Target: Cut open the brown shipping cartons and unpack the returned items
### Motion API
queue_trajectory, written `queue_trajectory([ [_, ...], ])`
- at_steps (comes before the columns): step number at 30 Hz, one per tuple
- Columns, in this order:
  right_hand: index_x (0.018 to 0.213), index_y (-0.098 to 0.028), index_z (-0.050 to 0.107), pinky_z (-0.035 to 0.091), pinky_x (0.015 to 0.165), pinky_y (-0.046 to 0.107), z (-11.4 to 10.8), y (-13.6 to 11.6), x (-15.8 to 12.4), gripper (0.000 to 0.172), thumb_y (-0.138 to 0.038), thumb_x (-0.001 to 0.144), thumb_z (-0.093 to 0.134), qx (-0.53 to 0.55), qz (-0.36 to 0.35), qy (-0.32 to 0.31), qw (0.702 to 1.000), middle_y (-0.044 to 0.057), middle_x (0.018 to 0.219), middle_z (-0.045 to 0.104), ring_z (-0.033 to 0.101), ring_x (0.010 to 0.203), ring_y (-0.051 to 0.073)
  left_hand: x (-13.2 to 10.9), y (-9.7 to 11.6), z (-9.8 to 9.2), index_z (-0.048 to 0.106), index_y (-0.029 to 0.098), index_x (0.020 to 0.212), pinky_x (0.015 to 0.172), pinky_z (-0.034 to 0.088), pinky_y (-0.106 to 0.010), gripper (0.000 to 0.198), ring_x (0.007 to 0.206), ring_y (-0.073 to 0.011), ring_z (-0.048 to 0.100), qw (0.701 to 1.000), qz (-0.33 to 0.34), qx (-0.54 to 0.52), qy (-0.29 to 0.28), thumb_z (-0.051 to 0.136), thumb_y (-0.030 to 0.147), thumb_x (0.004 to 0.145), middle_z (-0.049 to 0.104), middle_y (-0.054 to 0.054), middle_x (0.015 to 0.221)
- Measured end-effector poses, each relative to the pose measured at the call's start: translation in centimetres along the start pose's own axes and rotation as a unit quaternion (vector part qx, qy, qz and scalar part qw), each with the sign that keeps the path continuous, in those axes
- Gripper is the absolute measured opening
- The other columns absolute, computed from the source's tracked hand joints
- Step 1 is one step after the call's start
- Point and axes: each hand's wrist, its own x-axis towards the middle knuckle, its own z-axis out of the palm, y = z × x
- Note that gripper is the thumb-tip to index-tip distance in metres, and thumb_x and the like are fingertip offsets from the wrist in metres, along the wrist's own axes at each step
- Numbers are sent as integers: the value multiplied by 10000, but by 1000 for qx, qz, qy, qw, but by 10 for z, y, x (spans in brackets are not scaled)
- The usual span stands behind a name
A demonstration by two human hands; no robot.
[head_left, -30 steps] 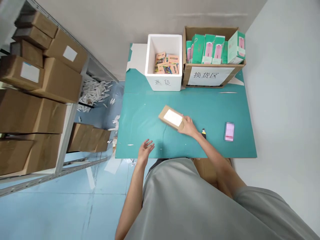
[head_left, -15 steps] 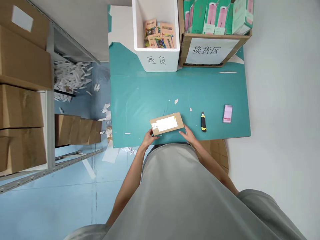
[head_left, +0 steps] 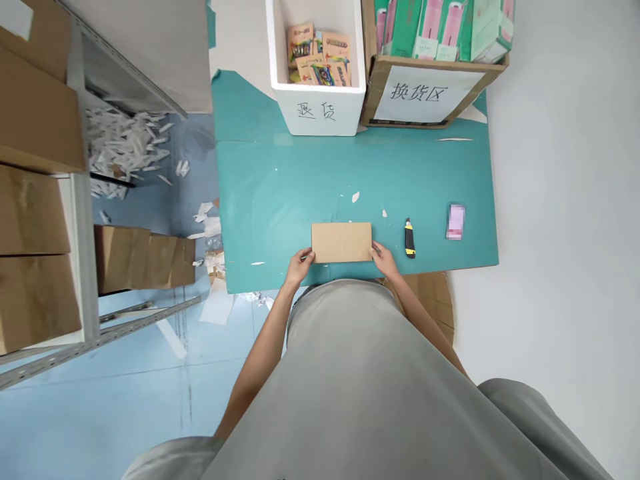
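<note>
A small brown cardboard box (head_left: 342, 243) is held near the table's front edge, plain face up, with a faint seam across its middle. My left hand (head_left: 299, 264) grips its left end between thumb and fingers. At the opposite end, my right hand (head_left: 384, 259) is closed on the lower right corner. To the right of that hand lies a black and yellow utility knife (head_left: 409, 240). Farther right rests a phone (head_left: 455, 222) with a blurred pink screen.
The green-topped table (head_left: 265, 193) carries a white foam bin (head_left: 320, 113) of small packets and a carton (head_left: 430, 93) of green and pink boxes at the back. Paper scraps dot the surface. At left, shelving (head_left: 85, 267) holds cardboard boxes (head_left: 35, 287); white litter (head_left: 125, 150) covers the floor.
The box has been turned over: its white-labelled face was up, and now a plain face shows. It also sits straighter. My right hand has closed on its right end.
</note>
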Motion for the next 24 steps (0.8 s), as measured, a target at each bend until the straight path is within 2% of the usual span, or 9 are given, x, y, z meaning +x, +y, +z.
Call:
queue_trajectory([
  [2, 1502, -168, 745, 592, 1201, 564, 2, 8, -6, 689, -653, 1020, 658, 3, 22, 17, 1000, 191, 1523, 764, 739, 1420, 338, -6, -8, -1, 783, 147, 1306, 1212, 562, -519, 494, 1376, -343, 720, 1000, -11, 1, 0, 827, 453, 920, 752, -207, 1497],
  [4, 1489, -154, 749, 633, 1139, 566, 5, 12, -13, 686, -651, 1031, 632, 7, 36, 14, 999, 194, 1471, 792, 783, 1337, 332, -12, -14, -3, 762, 146, 1359, 1210, 565, -532, 551, 1424, -356, 701, 1000, -21, 3, -5, 814, 507, 946, 715, -224, 1558],
  [7, 1462, -177, 777, 674, 1067, 534, 11, 10, -26, 627, -609, 1034, 623, 24, 39, 0, 999, 134, 1383, 840, 831, 1208, 311, -20, -17, -4, 766, 167, 1371, 1197, 582, -522, 592, 1453, -361, 691, 999, -18, 1, -27, 822, 580, 950, 733, -202, 1545],
  [12, 1337, -227, 858, 595, 1188, 605, 20, 4, -62, 565, -620, 1034, 589, 42, -28, 29, 998, 83, 1297, 877, 794, 1300, 378, -19, -6, -11, 808, 191, 1318, 1270, 524, -516, 630, 1457, -346, 698, 995, 53, 51, -65, 821, 686, 929, 800, -157, 1455],
  [15, 1348, -260, 863, 569, 1219, 626, 31, 11, -101, 559, -624, 1035, 577, 90, -35, 105, 990, 69, 1380, 851, 775, 1342, 399, -10, 9, -16, 813, 205, 1332, 1269, 526, -546, 647, 1442, -370, 711, 982, 87, 107, -128, 807, 712, 930, 799, -158, 1460],
  [18, 1403, -292, 845, 608, 1177, 632, 55, 26, -154, 566, -634, 1019, 610, 163, 9, 215, 963, 39, 1431, 827, 790, 1307, 396, 2, 23, -8, 812, 232, 1353, 1258, 542, -555, 622, 1454, -382, 705, 952, 120, 170, -226, 803, 699, 943, 794, -143, 1473],
  [21, 1446, -284, 825, 640, 1140, 618, 94, 40, -216, 618, -669, 1025, 586, 229, 61, 337, 911, 36, 1437, 824, 790, 1297, 389, 5, 30, 17, 806, 245, 1376, 1278, 527, -555, 566, 1465, -378, 698, 898, 131, 250, -338, 778, 652, 983, 791, -131, 1482],
  [24, 1453, -262, 823, 642, 1142, 591, 142, 47, -283, 639, -673, 1036, 569, 275, 117, 456, 838, 50, 1406, 836, 792, 1286, 378, -12, 19, 53, 789, 232, 1405, 1326, 484, -531, 550, 1508, -360, 667, 822, 128, 330, -447, 729, 622, 1022, 762, -126, 1537],
])
